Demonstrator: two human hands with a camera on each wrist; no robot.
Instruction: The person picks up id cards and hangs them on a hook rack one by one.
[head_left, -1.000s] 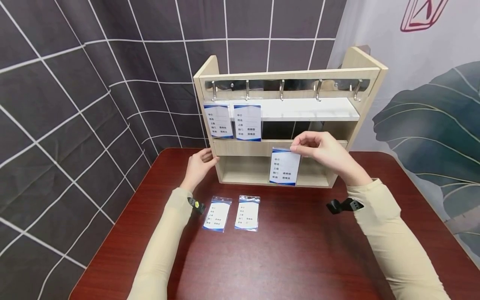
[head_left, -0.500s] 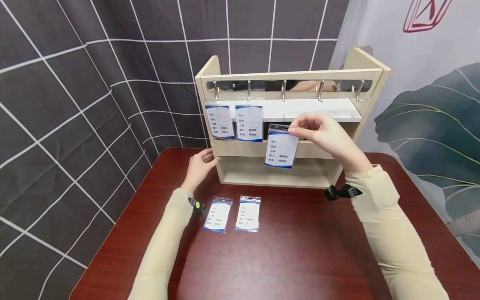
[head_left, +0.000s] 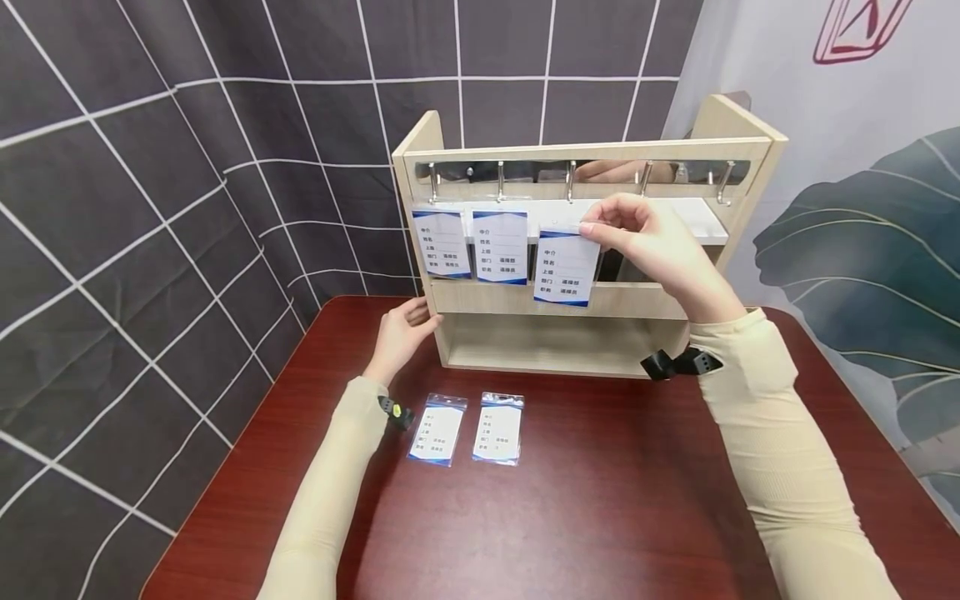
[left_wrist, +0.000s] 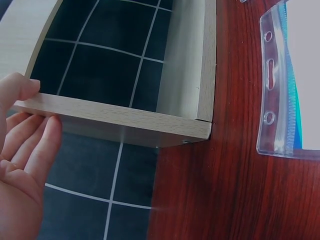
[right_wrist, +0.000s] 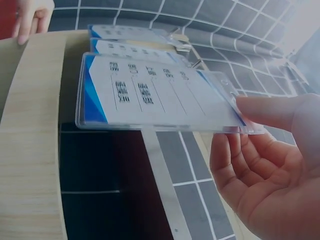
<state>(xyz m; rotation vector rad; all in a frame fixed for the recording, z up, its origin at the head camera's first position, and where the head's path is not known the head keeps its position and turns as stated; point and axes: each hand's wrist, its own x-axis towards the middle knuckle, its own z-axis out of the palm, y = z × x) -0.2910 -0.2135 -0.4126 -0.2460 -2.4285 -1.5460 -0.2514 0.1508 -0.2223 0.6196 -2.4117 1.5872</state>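
"what was your right hand (head_left: 660, 250) holding?"

"a card (head_left: 564, 267) in a clear sleeve. i had its top corner pinched between thumb and fingers, so the grip was narrow, and the printed face was turned toward me. it was nearly upright, just a little tilted."

"and where was that card?"

"up in front of the wooden rack (head_left: 480, 298), just below the middle hook (head_left: 571, 182). whether the sleeve touched the hook i couldn't tell, but its top edge looked a bit lower than the tip."

"your left hand (head_left: 403, 336)?"

"at the rack's left side. i gripped the edge of the side board, thumb on one face and fingers on the other."

"what hung near your card?"

"two more like it, side by side to its left: one card under the leftmost hook (head_left: 442, 244) and another card under the second hook (head_left: 500, 247). all had blue bands at top and bottom."

"anything on the table (head_left: 600, 500)?"

"two cards lay flat on the red-brown wood in front of the rack, the left one (head_left: 438, 431) near my left wrist and slightly slanted, the right one (head_left: 497, 429) just beside it, apart. my left wrist view showed a clear sleeve top with two round holes and a slot between. behind the rack was a dark cloth (head_left: 330, 125) with white grid lines."
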